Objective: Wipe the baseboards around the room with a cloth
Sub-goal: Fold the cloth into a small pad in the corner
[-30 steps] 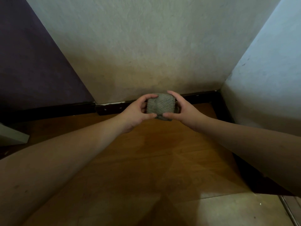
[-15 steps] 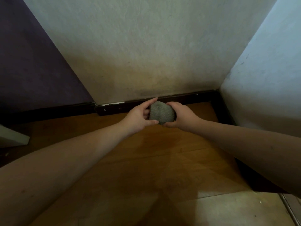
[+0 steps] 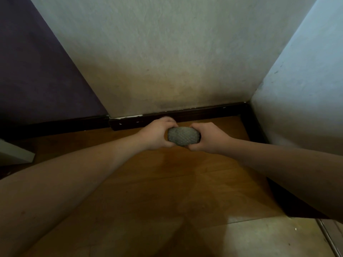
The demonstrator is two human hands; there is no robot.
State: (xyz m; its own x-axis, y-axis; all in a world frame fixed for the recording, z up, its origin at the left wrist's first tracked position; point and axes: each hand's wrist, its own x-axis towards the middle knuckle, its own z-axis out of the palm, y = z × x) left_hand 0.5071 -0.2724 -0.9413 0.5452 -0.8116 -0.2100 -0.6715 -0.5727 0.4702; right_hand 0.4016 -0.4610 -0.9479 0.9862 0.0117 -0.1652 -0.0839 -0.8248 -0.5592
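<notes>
A grey textured cloth (image 3: 183,138), bunched into a compact wad, sits between both hands just above the wooden floor. My left hand (image 3: 156,133) grips its left side with curled fingers, and my right hand (image 3: 207,136) grips its right side. A dark baseboard (image 3: 204,113) runs along the foot of the white wall right behind the hands, with chipped white paint at its left end. It turns the corner and continues along the right wall as another dark baseboard (image 3: 254,125).
The wooden floor (image 3: 167,182) spreads toward me, with paler floor tiles (image 3: 269,236) at the lower right. A purple wall (image 3: 37,80) stands at the left, with a white object's corner (image 3: 16,154) at the left edge. Light walls meet in the right corner.
The cloth went from a flatter folded pad to a tight wad. Both hands closed further around it and came slightly down and away from the baseboard.
</notes>
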